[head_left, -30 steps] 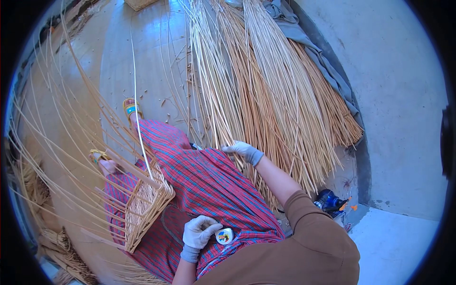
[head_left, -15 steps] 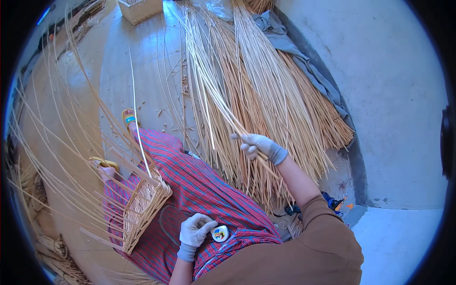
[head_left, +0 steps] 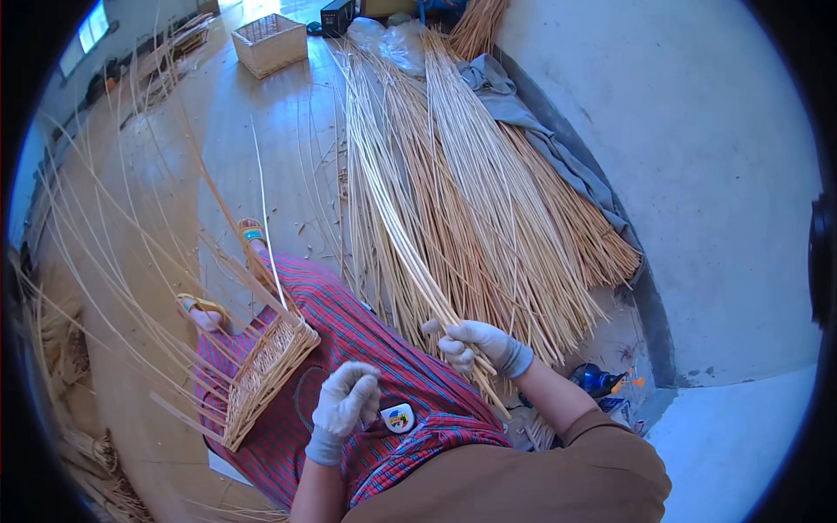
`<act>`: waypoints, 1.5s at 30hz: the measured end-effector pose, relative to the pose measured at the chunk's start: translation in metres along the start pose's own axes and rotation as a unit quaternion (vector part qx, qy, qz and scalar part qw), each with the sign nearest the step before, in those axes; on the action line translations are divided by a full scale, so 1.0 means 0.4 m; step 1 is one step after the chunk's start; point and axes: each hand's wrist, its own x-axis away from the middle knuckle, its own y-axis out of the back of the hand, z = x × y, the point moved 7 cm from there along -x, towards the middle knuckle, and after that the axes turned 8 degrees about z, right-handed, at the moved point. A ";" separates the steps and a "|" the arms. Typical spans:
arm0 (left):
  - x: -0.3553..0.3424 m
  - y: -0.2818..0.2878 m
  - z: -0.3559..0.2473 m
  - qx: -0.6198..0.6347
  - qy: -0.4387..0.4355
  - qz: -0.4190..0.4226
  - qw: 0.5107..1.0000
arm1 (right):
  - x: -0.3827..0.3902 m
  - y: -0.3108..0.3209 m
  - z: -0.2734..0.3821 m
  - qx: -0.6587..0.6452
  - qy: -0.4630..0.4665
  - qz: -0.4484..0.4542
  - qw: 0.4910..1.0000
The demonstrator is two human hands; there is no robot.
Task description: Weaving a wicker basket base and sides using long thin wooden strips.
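My right hand, in a pale glove, is closed around a bundle of long wicker rods. Their cut ends stick out below my fist, and the rods run away toward the far side. Above my lap, my left hand, also gloved, is raised with its fingers curled in and nothing showing in them. Beside it a small rounded white case with a coloured print, like a tape measure, lies on the red plaid cloth. A partly woven wicker basket rests tilted against my left leg, its long stakes fanning out leftward.
Large heaps of loose rods cover the floor ahead and to the right, beside a grey cloth along the wall. A finished-looking wicker basket stands at the far end. Right of me lies a dark blue object. Offcuts litter the floor.
My left hand has lifted away from the white case, fingers still curled. My right hand has drawn the rods nearer and lower. The view has tilted up, showing more of the far floor.
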 end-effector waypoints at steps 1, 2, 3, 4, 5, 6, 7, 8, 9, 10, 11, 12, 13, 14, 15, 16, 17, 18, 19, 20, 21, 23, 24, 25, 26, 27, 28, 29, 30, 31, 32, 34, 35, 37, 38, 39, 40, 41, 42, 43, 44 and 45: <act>-0.023 -0.015 -0.027 0.013 -0.027 -0.004 1.000 | 0.002 -0.016 -0.002 -0.006 0.008 -0.032 0.999; -0.049 -0.034 -0.052 0.025 -0.054 -0.009 0.998 | -0.004 -0.031 -0.007 -0.012 0.016 -0.063 0.998; -0.092 -0.040 -0.042 0.061 -0.055 -0.003 0.997 | -0.025 -0.047 -0.024 -0.058 0.012 -0.023 0.998; -0.135 -0.065 -0.050 0.130 -0.038 0.011 0.991 | -0.045 -0.063 -0.044 -0.040 0.007 -0.023 0.999; -0.169 -0.082 -0.050 0.198 -0.020 0.025 0.980 | -0.070 -0.044 -0.084 -0.007 -0.021 -0.012 1.000; -0.205 -0.071 -0.005 0.301 -0.007 0.118 0.946 | -0.104 -0.090 -0.106 -0.015 -0.030 0.004 0.999; -0.229 -0.056 0.003 0.263 -0.012 0.084 0.961 | -0.123 -0.095 -0.113 0.058 -0.036 0.005 0.998; -0.251 -0.049 0.007 0.222 -0.014 0.054 0.973 | -0.151 -0.101 -0.111 0.162 -0.019 0.050 0.985; -0.270 -0.024 0.014 0.196 -0.021 0.051 0.979 | -0.167 -0.080 -0.098 0.316 0.017 -0.009 0.948; -0.258 0.004 0.024 0.257 0.014 0.038 0.966 | -0.181 -0.087 -0.095 0.320 -0.022 -0.012 0.947; -0.247 0.032 0.020 0.268 0.018 0.032 0.963 | -0.189 -0.104 -0.091 0.323 -0.061 -0.014 0.944; -0.248 0.078 0.034 0.268 0.004 0.015 0.963 | -0.193 -0.107 -0.097 0.328 -0.078 -0.041 0.941; -0.223 0.074 0.003 0.277 0.033 0.006 0.960 | -0.192 -0.092 -0.090 0.355 -0.090 -0.047 0.929; -0.213 0.111 -0.001 0.266 0.016 0.008 0.964 | -0.198 -0.094 -0.082 0.383 -0.107 -0.045 0.916; -0.210 0.140 0.004 0.322 -0.014 0.043 0.946 | -0.196 -0.084 -0.067 0.447 -0.131 -0.081 0.881; -0.208 0.131 -0.008 0.314 -0.006 0.026 0.949 | -0.199 -0.057 -0.071 0.436 -0.136 -0.082 0.886; -0.204 0.116 -0.033 0.307 0.002 0.011 0.952 | -0.199 -0.073 -0.084 0.401 -0.133 -0.058 0.905; -0.205 0.114 -0.034 0.301 0.001 -0.016 0.954 | -0.202 -0.093 -0.099 0.364 -0.131 -0.035 0.921; -0.192 0.136 -0.023 0.281 0.015 -0.067 0.957 | -0.214 -0.110 -0.112 0.378 -0.124 0.005 0.918; -0.199 0.135 -0.041 0.316 -0.017 -0.015 0.948 | -0.216 -0.110 -0.098 0.378 -0.097 -0.001 0.921; -0.194 0.153 -0.033 0.303 -0.008 -0.052 0.952 | -0.219 -0.105 -0.076 0.378 -0.070 -0.008 0.923; -0.185 0.158 -0.052 0.181 -0.025 -0.092 0.979 | -0.233 0.018 -0.035 0.361 -0.038 -0.127 0.923; -0.187 0.165 -0.050 0.139 -0.029 -0.101 0.985 | -0.238 0.100 -0.017 0.344 -0.020 -0.202 0.917; -0.197 0.164 -0.043 0.130 -0.031 -0.110 0.985 | -0.240 0.229 -0.016 0.315 -0.012 -0.286 0.905; -0.214 0.151 -0.040 0.132 -0.022 -0.105 0.985 | -0.225 0.380 0.000 0.460 0.029 -0.375 0.805; -0.223 0.143 -0.042 0.123 -0.026 -0.109 0.986 | -0.199 0.478 0.012 0.587 0.063 -0.447 0.672; -0.212 0.152 -0.039 0.114 -0.031 -0.125 0.985 | -0.201 0.528 0.001 0.602 0.012 -0.460 0.653; -0.210 0.147 -0.032 0.125 -0.028 -0.132 0.983 | -0.194 0.579 0.011 0.615 -0.035 -0.477 0.626; -0.210 0.139 -0.029 0.126 -0.021 -0.134 0.983 | -0.212 0.617 0.027 0.621 -0.025 -0.478 0.621; -0.204 0.131 -0.032 0.130 -0.032 -0.143 0.981 | -0.233 0.654 0.030 0.625 -0.017 -0.478 0.617; -0.205 0.123 -0.031 0.133 -0.043 -0.149 0.979 | -0.250 0.672 0.039 0.637 -0.017 -0.478 0.604; -0.216 0.105 -0.021 0.151 -0.039 -0.148 0.977 | -0.291 0.724 0.048 0.650 -0.030 -0.476 0.592; -0.215 0.102 -0.025 0.162 -0.042 -0.149 0.975 | -0.312 0.735 0.041 0.636 -0.034 -0.483 0.600; -0.215 0.102 -0.027 0.167 -0.039 -0.150 0.974 | -0.352 0.775 0.026 0.600 -0.102 -0.511 0.608; -0.217 0.101 -0.028 0.166 -0.036 -0.153 0.974 | -0.363 0.784 0.025 0.583 -0.089 -0.525 0.614; -0.222 0.096 -0.031 0.167 -0.034 -0.147 0.974 | -0.368 0.800 0.019 0.567 -0.114 -0.534 0.616; -0.220 0.096 -0.029 0.167 -0.033 -0.144 0.975 | -0.374 0.807 0.008 0.551 -0.141 -0.542 0.619; -0.220 0.100 -0.024 0.172 -0.033 -0.141 0.974 | -0.393 0.810 0.009 0.563 -0.152 -0.518 0.626; -0.221 0.100 -0.023 0.172 -0.030 -0.142 0.974 | -0.398 0.813 0.011 0.561 -0.154 -0.519 0.626; -0.212 0.104 -0.026 0.165 -0.029 -0.148 0.975 | -0.418 0.793 0.009 0.578 -0.161 -0.511 0.616; -0.208 0.105 -0.030 0.158 -0.029 -0.151 0.975 | -0.431 0.782 0.011 0.595 -0.166 -0.506 0.602; -0.204 0.107 -0.031 0.158 -0.027 -0.153 0.975 | -0.444 0.767 0.015 0.615 -0.157 -0.503 0.586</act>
